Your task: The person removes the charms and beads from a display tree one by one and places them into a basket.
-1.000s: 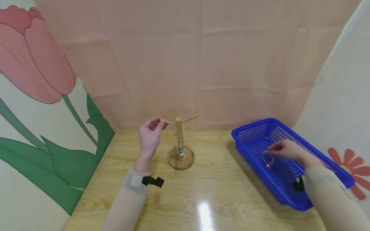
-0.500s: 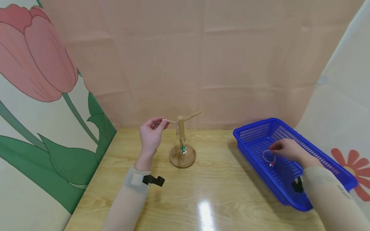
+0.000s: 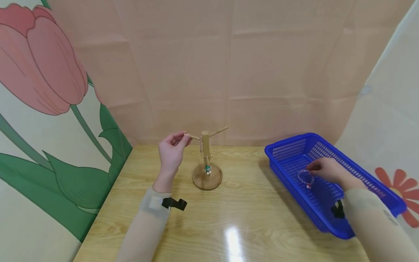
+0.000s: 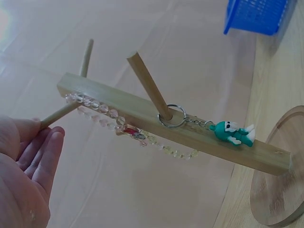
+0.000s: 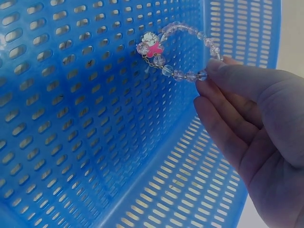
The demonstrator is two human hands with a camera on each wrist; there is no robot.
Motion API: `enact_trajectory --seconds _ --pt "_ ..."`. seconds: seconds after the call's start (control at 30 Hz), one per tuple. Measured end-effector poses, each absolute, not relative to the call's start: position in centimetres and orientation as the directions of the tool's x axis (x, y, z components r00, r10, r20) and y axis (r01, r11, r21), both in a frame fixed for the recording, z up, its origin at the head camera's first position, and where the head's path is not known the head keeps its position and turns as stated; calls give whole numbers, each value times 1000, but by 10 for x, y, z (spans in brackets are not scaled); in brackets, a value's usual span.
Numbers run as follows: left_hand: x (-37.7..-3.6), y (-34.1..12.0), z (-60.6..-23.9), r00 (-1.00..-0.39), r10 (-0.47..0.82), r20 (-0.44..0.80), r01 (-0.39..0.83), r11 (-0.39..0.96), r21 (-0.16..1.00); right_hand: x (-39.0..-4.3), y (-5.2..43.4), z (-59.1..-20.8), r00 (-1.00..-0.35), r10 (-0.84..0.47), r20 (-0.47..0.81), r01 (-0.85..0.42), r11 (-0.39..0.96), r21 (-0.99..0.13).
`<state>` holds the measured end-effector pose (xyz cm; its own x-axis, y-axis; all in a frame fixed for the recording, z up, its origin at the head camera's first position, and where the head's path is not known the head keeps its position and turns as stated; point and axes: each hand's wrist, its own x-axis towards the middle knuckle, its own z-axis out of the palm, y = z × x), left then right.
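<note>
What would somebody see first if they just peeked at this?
The bright blue basket on the right of the table, where the right hand pinches a clear bead bracelet. Mid-table, the left hand pinches a peg of a wooden stand hung with beads and a small green keychain.

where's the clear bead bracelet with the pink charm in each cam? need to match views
Head: bracelet with the pink charm hangs from the right hand, right of centre, inside the blue basket.
Left wrist: not in it; the beads there are another string, on the wooden stand.
Right wrist: upper centre, pinched by the fingertips against the basket wall.
Shared landmark: the blue basket, also at the left wrist view's top right.
</note>
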<state>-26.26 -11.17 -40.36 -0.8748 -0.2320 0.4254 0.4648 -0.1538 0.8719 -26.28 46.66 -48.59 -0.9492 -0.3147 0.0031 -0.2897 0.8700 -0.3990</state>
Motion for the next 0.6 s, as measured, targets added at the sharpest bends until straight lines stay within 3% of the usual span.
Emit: enact_trajectory --seconds 0.6 --pt "-264 -112 -406 -871 -233 433 469 -133 873 -268 472 -493 -956 -291 -27 -257 882 -396"
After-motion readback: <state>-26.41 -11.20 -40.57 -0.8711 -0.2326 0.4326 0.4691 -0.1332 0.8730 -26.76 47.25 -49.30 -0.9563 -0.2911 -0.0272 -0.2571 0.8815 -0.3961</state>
